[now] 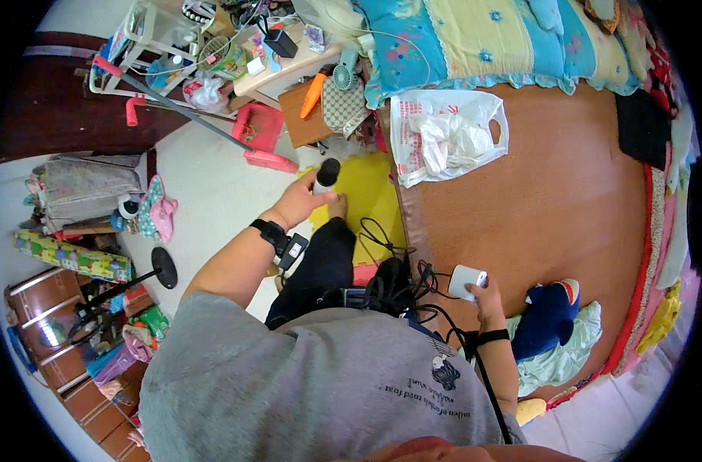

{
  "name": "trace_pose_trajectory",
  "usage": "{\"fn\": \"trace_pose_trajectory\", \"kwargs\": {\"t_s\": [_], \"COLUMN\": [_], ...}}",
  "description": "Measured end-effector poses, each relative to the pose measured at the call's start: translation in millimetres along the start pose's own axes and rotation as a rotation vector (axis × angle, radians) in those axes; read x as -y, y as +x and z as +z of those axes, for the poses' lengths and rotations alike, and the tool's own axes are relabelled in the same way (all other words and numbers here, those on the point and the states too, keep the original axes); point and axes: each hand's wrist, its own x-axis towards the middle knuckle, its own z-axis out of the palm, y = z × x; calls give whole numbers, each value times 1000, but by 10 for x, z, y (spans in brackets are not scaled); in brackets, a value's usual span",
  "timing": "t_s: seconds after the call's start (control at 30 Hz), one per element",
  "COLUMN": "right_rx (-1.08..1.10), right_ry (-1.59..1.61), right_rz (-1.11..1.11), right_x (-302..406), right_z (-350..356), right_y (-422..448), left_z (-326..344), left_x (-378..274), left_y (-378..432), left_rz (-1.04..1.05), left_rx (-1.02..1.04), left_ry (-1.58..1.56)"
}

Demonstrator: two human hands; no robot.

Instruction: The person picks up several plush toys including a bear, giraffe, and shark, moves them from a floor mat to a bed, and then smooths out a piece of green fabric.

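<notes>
My left hand (pixel 300 202) grips a small whitish bottle with a black cap (pixel 328 172), held over the floor beside the bed. A black watch-like band with a small box sits on that wrist. Lower right, my right hand (pixel 488 297) pinches the edge of a white box-shaped device (pixel 466 282) above the brown bed mat (pixel 535 202). Black cables (pixel 426 277) run beside the device; whether one plugs into it I cannot tell. A white plastic bag with red print (pixel 449 136) lies on the mat, some way beyond my hands.
A navy plush toy (pixel 546 320) lies on pale green cloth right of my right hand. Yellow foam matting (pixel 374 202) covers floor by the bed. A pink broom (pixel 273 161) and dustpan (pixel 258 124) stand near a cluttered desk (pixel 293 63). A black round-based stand (pixel 165 268) is at left.
</notes>
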Motion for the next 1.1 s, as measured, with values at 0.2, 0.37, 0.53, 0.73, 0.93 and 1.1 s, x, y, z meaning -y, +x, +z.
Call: {"fn": "trace_pose_trajectory", "kwargs": {"t_s": [0.2, 0.37, 0.53, 0.73, 0.93, 1.1], "right_rx": [198, 392, 532, 557, 642, 690], "right_ry": [297, 372, 390, 207, 90, 63], "right_rz": [-22, -185, -351, -470, -647, -678], "right_x": [1319, 2440, 3243, 3908, 4582, 4927], "right_z": [649, 1713, 2677, 3289, 3676, 3953], "right_y": [-281, -409, -419, -296, -165, -91], "left_z": [-828, -1914, -2688, -2902, -3046, -3088], "left_x": [335, 392, 473, 394, 40, -123], "left_y": [289, 389, 431, 529, 491, 625], "left_rz": [-43, 44, 32, 37, -3, 54], "left_rx": [-69, -110, -247, -315, -218, -298], "left_ry": [-291, -319, -365, -281, -186, -261]}}
